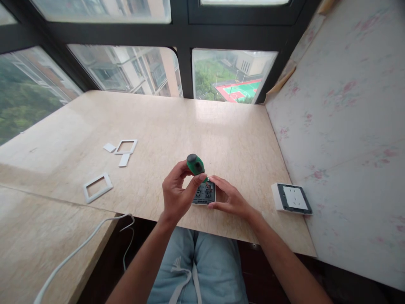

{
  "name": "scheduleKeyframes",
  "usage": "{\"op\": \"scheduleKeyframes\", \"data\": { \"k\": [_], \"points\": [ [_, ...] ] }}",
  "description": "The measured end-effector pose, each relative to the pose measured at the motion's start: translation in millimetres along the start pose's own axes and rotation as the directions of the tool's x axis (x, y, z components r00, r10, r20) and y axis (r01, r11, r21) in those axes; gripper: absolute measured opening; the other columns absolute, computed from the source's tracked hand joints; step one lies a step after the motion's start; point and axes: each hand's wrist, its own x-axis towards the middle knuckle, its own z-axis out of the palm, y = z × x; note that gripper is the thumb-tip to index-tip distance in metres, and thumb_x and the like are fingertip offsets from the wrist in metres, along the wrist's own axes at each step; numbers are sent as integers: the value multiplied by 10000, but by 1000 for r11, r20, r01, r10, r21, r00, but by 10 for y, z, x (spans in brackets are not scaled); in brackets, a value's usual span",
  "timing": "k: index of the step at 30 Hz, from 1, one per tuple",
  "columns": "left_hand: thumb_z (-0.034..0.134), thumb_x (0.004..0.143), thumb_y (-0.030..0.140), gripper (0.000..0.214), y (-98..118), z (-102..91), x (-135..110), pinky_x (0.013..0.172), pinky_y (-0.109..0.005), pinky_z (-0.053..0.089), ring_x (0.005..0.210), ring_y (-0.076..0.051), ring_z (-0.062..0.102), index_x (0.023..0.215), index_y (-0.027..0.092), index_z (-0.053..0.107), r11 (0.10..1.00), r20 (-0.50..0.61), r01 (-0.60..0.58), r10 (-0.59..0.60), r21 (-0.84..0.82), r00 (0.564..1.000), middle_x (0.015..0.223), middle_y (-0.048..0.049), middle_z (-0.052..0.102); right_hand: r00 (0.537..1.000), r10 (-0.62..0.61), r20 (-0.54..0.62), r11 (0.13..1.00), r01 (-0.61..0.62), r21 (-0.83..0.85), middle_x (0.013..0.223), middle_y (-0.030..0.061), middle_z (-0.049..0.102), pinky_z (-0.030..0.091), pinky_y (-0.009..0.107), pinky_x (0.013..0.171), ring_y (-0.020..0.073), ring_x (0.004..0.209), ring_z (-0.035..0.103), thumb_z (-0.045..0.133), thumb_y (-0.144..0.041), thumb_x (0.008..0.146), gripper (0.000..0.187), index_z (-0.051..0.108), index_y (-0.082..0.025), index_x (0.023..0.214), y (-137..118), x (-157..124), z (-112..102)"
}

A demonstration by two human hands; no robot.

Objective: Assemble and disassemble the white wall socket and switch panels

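Observation:
My left hand [176,192] is wrapped round a screwdriver with a green and black handle [195,164], held upright with its tip down in a grey switch module [204,194]. The module lies on the marble counter [190,126] near its front edge. My right hand [228,197] holds the module's right side, fingers curved along its edge. The screwdriver's shaft is mostly hidden by my fingers.
Two white square frames [97,187] [126,146] and two small white plates [109,147] [124,160] lie at the left. A white wall socket with a dark rim [292,198] lies at the right by the wall. A white cable [82,245] hangs off the front left.

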Motion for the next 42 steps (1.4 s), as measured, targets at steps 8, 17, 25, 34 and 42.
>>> {"op": "scheduleKeyframes", "data": {
  "k": [8, 17, 25, 34, 42],
  "points": [
    [797, 773, 189, 293, -65, -3, -24, 783, -288, 583, 829, -152, 662, 1049, 201, 697, 999, 20, -17, 16, 30, 1000, 920, -31, 682, 1000, 17, 9, 999, -18, 33, 1525, 143, 450, 351, 573, 1155, 341, 1431, 384, 743, -513, 796, 824, 394, -279, 1505, 11, -18, 15],
    [799, 765, 168, 339, -47, 14, -38, 809, -306, 577, 849, -160, 659, 1083, 215, 692, 997, 27, -56, 54, 59, 998, 929, -29, 676, 1000, 22, 0, 999, -22, 33, 1525, 141, 446, 343, 569, 1161, 330, 1428, 388, 733, -517, 804, 810, 398, -280, 1502, 8, -23, 30],
    [804, 767, 210, 305, -31, 18, -20, 784, -304, 581, 832, -162, 659, 1052, 206, 696, 998, 16, -36, 36, 42, 999, 921, -36, 682, 1000, 22, -3, 999, -22, 32, 1518, 146, 452, 332, 570, 1167, 325, 1424, 394, 744, -510, 796, 813, 407, -273, 1497, 5, -18, 25],
    [805, 769, 207, 296, -63, 35, -41, 780, -296, 565, 819, -155, 653, 1044, 209, 695, 999, 25, -12, 11, 50, 1000, 911, -31, 680, 1000, 15, -7, 999, -15, 36, 1515, 140, 461, 333, 562, 1169, 325, 1427, 392, 749, -518, 787, 812, 420, -275, 1488, 25, -15, 34],
    [807, 774, 266, 300, -11, 29, -31, 786, -320, 569, 825, -171, 649, 1043, 197, 692, 991, 32, -37, 33, 132, 999, 896, -40, 678, 1000, 9, -2, 999, -9, 33, 1517, 133, 459, 327, 573, 1167, 331, 1427, 391, 753, -519, 782, 829, 402, -292, 1498, 20, -12, 25]
  ]
}}
